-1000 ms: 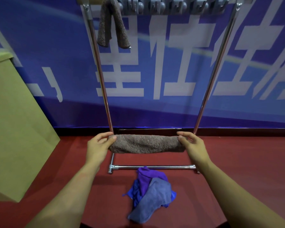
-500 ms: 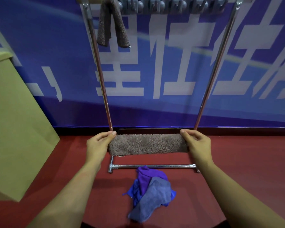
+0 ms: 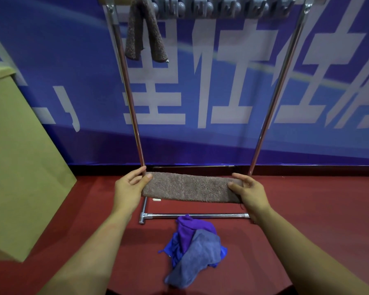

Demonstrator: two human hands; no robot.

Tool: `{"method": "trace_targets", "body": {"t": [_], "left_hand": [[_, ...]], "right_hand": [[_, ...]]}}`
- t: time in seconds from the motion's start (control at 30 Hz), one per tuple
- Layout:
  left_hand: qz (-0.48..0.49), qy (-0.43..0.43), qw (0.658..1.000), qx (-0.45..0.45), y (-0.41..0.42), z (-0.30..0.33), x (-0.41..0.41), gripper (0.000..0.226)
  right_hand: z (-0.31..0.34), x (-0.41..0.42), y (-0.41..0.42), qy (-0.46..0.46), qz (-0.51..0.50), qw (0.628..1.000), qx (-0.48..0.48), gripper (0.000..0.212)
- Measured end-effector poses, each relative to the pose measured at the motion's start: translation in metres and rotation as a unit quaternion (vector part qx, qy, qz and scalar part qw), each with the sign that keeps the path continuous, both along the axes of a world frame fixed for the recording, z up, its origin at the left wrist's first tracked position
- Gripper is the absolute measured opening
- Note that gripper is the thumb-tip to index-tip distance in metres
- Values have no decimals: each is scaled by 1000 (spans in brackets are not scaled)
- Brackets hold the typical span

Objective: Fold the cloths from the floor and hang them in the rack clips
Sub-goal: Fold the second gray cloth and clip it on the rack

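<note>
brown cloth [image 3: 190,187] pinched at both ends | left hand [image 3: 129,186], right hand [image 3: 248,191] | red floor [image 3: 317,209], blue wall [image 3: 222,92]

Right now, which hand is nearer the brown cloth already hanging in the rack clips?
Left. The left hand grips the held cloth almost directly below the hanging brown cloth; the right hand grips the other end, well off to the right.

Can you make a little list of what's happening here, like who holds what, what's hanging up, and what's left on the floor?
held: folded brown cloth, stretched flat between both hands
left hand: pinches the cloth's left end
right hand: pinches the cloth's right end
hung: one brown cloth in the leftmost rack clip
other clips: no cloths in them
floor: pile of blue, purple and grey-blue cloths on the red floor, in front of the rack's bottom bar
</note>
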State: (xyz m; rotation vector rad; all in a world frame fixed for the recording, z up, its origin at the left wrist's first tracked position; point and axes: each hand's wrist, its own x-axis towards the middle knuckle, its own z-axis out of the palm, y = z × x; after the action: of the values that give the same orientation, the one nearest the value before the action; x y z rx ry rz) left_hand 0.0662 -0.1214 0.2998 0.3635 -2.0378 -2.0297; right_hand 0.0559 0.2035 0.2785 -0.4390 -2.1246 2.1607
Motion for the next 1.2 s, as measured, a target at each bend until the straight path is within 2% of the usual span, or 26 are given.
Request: {"method": "trace_targets", "body": {"t": [0.2, 0.3, 0.4, 0.47, 0.53, 0.6, 0.7, 0.83, 0.9, 1.03, 1.1, 1.2], "left_hand": [[42, 22, 997, -62, 2, 1, 1, 32], [53, 14, 995, -85, 3, -1, 0, 42], [33, -40, 999, -17, 3, -5, -4, 67], [16, -90, 994, 65, 3, -9, -6, 71], [-5, -114, 987, 109, 5, -10, -5, 53], [-18, -109, 988, 106, 6, -8, -5, 30], [-10, -72, 996, 54, 5, -6, -5, 30], [-43, 14, 995, -86, 13, 5, -1, 19], [-99, 49, 979, -174, 18, 7, 1, 16], [-215, 64, 911, -346, 23, 2, 6, 15], [-250, 64, 888, -379, 25, 3, 9, 17], [-269, 71, 886, -372, 28, 9, 10, 18]], "right_hand": [[4, 0, -1, 37, -29, 998, 31, 39], [2, -1, -1, 47, -63, 995, 57, 43], [1, -1, -2, 57, -80, 993, 66, 46], [-1, -3, -1, 66, -95, 990, 85, 48], [-4, -4, -1, 62, -112, 987, 101, 52], [-4, -3, -1, 48, -121, 984, 120, 57], [-8, -2, 3, 8, -117, 976, 184, 59], [-17, -4, 4, -1, -62, 967, 248, 55], [-15, -1, -2, 17, -17, 967, 255, 53], [-12, 4, -20, 44, 112, 964, 237, 51], [-12, 8, -29, 50, 169, 957, 233, 50], [-13, 13, -39, 49, 239, 946, 215, 51]]}}
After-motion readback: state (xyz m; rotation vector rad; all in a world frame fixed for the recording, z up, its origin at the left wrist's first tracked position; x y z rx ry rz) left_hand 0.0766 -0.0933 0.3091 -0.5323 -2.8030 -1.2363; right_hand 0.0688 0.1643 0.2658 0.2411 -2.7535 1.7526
